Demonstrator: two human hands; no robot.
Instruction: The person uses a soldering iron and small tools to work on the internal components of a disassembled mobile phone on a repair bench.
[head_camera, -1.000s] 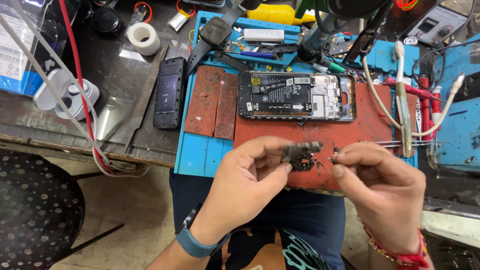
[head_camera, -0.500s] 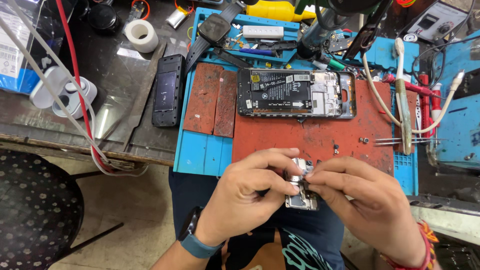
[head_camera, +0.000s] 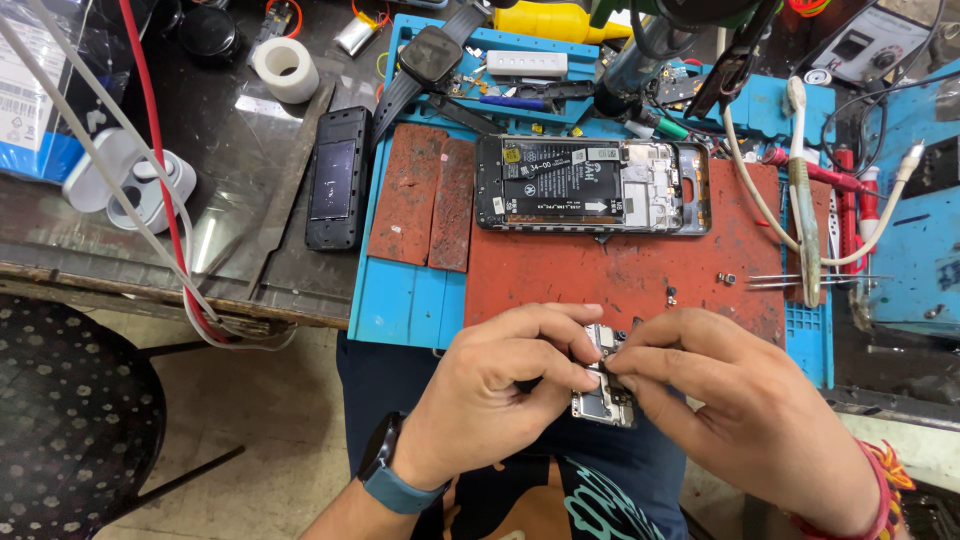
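Both hands hold a small circuit board (head_camera: 603, 392) over the lap, just below the front edge of the red mat (head_camera: 620, 285). Left hand (head_camera: 500, 400) pinches the board's left side w/ thumb & fingers pressed together; right hand (head_camera: 740, 410) pinches its top right edge w/ fingertips. Opened phone (head_camera: 592, 185) lies on the mat further back, tweezers (head_camera: 810, 281) to the right, well apart from the hands.

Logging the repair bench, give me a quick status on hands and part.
Left hand and right hand both pinching small circuit board over lap. Opened phone lies apart on red mat. Nothing between them.
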